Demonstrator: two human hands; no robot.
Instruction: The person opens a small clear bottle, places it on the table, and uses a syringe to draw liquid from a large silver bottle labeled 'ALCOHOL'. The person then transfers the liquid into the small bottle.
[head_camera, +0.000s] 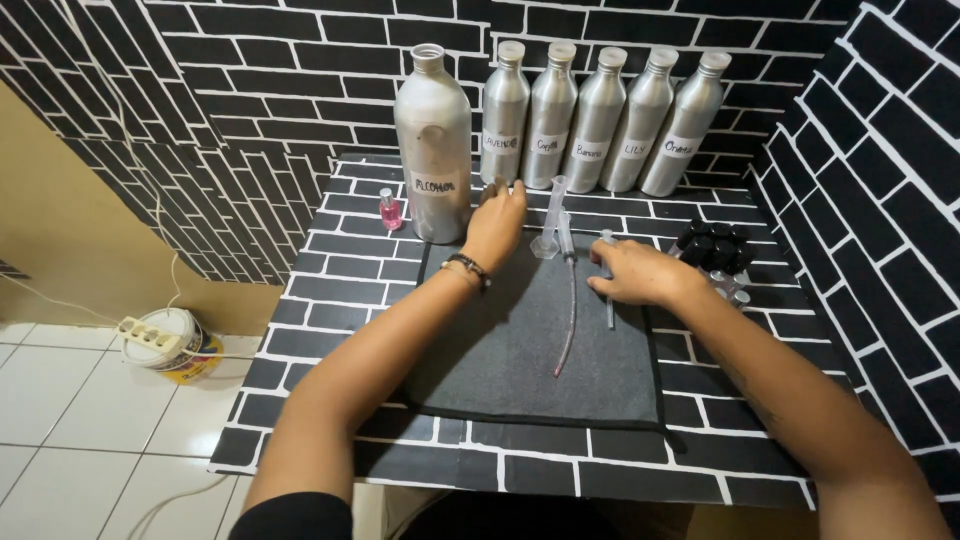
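Note:
My left hand reaches across the dark grey mat toward the back, its fingers close to the first of several slim aluminium bottles and beside the large aluminium bottle. It holds nothing. My right hand rests on the mat's right side, fingers touching a thin syringe that lies there. A syringe with a long pinkish tube lies between my hands. A clear measuring cylinder stands just behind it.
A small bottle of pink liquid stands left of the large bottle. Small dark-capped vials cluster at the right. The brick-patterned table is walled at the back and right. A power strip on a bucket sits on the tiled floor, left.

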